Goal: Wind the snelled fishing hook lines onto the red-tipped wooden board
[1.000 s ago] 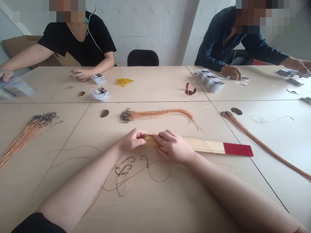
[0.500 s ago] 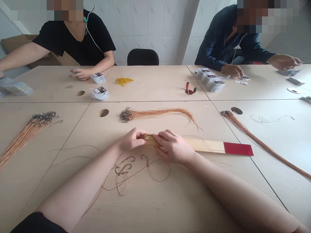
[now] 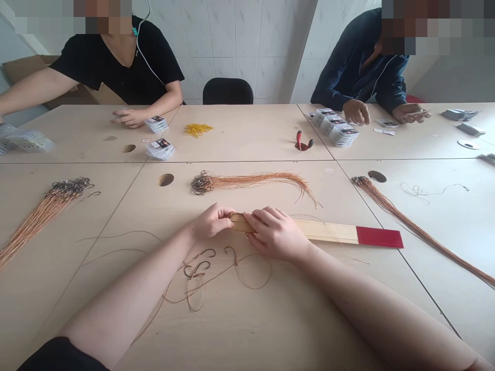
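A flat, pale wooden strip [image 3: 328,230] with a dark red end [image 3: 379,237] lies across the table before me. My left hand [image 3: 212,222] pinches its left end between thumb and fingers. At that end a dark fish hook [image 3: 236,216] rests against the wood, partly hidden by my fingers. My right hand [image 3: 273,232] is closed around the strip just right of the hook, fingertips near it. Thin tan line trails over the strip's far part. Nearer me lie several loose fish hooks [image 3: 198,269] with tan line [image 3: 253,286] curled around them.
Beyond my hands lies a bundle of hooked lines [image 3: 251,179]; others lie left [image 3: 46,206] and right [image 3: 410,229]. Across the table two people handle small packets [image 3: 340,129]. Red-handled pliers [image 3: 303,141] stand in a table hole, and yellow pieces [image 3: 198,130] lie at the back.
My hands and the strip hold practically still. The person at the far right has drawn a hand inward, holding a small packet, and shifted the other hand slightly left.
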The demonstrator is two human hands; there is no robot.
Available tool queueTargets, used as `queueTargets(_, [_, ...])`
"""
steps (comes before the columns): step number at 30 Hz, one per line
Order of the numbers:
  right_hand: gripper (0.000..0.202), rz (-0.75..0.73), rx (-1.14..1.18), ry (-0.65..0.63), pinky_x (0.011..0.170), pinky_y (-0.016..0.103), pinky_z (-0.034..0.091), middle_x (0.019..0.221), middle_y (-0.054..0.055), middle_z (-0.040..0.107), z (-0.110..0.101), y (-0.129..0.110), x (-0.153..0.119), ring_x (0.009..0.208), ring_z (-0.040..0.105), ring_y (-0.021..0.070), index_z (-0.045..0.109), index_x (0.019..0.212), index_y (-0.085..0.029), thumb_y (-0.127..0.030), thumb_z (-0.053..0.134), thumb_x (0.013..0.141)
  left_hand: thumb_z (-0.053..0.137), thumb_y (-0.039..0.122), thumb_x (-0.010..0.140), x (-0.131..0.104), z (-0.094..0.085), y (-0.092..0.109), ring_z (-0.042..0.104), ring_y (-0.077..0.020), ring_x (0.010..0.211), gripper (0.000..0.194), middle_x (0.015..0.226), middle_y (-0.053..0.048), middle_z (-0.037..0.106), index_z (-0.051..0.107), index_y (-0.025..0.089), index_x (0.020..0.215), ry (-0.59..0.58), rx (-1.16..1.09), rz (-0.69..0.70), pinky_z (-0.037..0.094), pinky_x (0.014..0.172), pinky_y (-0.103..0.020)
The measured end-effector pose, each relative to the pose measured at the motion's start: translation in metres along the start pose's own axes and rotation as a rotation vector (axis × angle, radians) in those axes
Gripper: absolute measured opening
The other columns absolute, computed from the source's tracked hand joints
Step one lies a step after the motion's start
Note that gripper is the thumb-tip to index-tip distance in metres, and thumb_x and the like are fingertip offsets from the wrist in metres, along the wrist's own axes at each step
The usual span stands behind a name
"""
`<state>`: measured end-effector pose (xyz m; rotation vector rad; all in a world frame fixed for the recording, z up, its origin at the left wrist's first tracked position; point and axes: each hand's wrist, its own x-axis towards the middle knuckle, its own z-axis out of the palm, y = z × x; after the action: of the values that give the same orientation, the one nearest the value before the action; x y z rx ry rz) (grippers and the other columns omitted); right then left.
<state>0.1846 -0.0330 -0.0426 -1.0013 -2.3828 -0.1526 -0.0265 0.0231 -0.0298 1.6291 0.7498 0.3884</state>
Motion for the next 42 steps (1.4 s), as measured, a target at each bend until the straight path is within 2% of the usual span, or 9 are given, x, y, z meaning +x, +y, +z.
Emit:
queueTargets(9, [0.038,0.010,0.007,-0.033,0.075,0.032,0.048,0.095,0.009,0.061,-0.002,0.002,0.002,0.084,0.054,0.0188,0.054,0.118,-0.011,-0.034,0.044,0.089,0.050,0.024,0.068,0.001,-0.002,0.002,0.028,-0.0061,0.042,0.013,0.049,0.004,0.037,0.052,0.012,0.062,0.024,-0.042,-0.094,0.018,0.042,-0.022])
queueTargets(12, [0.039,0.056,0.077,-0.085,0.075,0.031,0.048,0.097,0.009,0.061,-0.009,0.003,0.005,0.085,0.054,0.0186,0.054,0.120,-0.014,-0.037,0.047,0.089,0.052,0.023,0.065,0.002,-0.002,0.005,0.024,-0.0046,0.039,0.013,0.044,0.005,0.038,0.055,0.011,0.061,0.028,-0.235,-0.164,0.026,0.045,-0.022])
queueTargets(15, [0.040,0.082,0.153,-0.114,0.073,0.029,0.048,0.097,0.008,0.060,-0.014,0.004,0.007,0.085,0.053,0.0179,0.053,0.122,-0.016,-0.038,0.049,0.088,0.051,0.019,0.064,0.001,0.000,0.008,0.017,-0.0044,0.036,0.010,0.034,0.008,0.025,0.056,0.012,0.060,0.000,-0.450,-0.225,0.032,0.050,-0.024])
queueTargets(17, [0.040,0.078,0.165,-0.103,0.073,0.030,0.048,0.096,0.008,0.060,-0.016,0.003,0.008,0.085,0.053,0.0180,0.052,0.122,-0.016,-0.037,0.049,0.088,0.050,0.018,0.064,0.000,0.000,0.008,0.017,-0.0049,0.037,0.009,0.033,0.008,0.024,0.056,0.012,0.060,-0.020,-0.472,-0.207,0.032,0.051,-0.024])
queueTargets(23, [0.034,-0.083,0.014,0.044,0.070,0.032,0.045,0.093,0.010,0.060,-0.012,0.005,0.006,0.082,0.052,0.0183,0.055,0.115,-0.012,-0.034,0.046,0.090,0.052,0.020,0.067,-0.003,-0.007,0.009,0.030,-0.0068,0.046,0.013,0.049,0.002,0.041,0.051,0.012,0.057,-0.076,-0.134,-0.027,0.021,0.047,-0.023])
queueTargets(26, [0.032,-0.159,-0.058,0.087,0.068,0.031,0.043,0.092,0.009,0.060,-0.010,0.008,0.005,0.082,0.052,0.0177,0.055,0.114,-0.012,-0.032,0.046,0.090,0.053,0.020,0.067,-0.005,-0.008,0.009,0.033,-0.0080,0.052,0.016,0.053,0.002,0.040,0.047,0.013,0.055,-0.078,-0.015,0.039,0.024,0.050,-0.023])
queueTargets(32, [0.032,-0.280,-0.158,0.139,0.067,0.032,0.041,0.097,0.009,0.060,-0.008,0.015,0.002,0.084,0.054,0.0177,0.053,0.116,-0.012,-0.029,0.050,0.089,0.050,0.020,0.069,-0.010,-0.005,0.008,0.027,-0.0086,0.055,0.015,0.057,0.003,0.029,0.040,0.015,0.058,-0.051,0.141,0.089,0.022,0.051,-0.024])
queueTargets(38, [0.028,-0.367,-0.155,0.145,0.068,0.032,0.041,0.108,0.006,0.060,-0.008,0.032,0.002,0.093,0.056,0.0157,0.052,0.118,-0.022,-0.021,0.050,0.090,0.052,0.020,0.068,-0.011,0.005,0.010,0.031,-0.0110,0.053,0.021,0.056,0.002,0.034,0.036,0.018,0.054,0.065,0.470,0.264,0.025,0.052,-0.026])
queueTargets(42, [0.026,-0.397,-0.166,0.180,0.069,0.032,0.042,0.108,0.003,0.062,-0.009,0.038,0.001,0.095,0.057,0.0141,0.055,0.114,-0.027,-0.018,0.049,0.090,0.051,0.019,0.067,-0.011,0.012,0.009,0.030,-0.0138,0.053,0.026,0.052,0.002,0.030,0.030,0.020,0.052,0.124,0.603,0.359,0.027,0.055,-0.028])
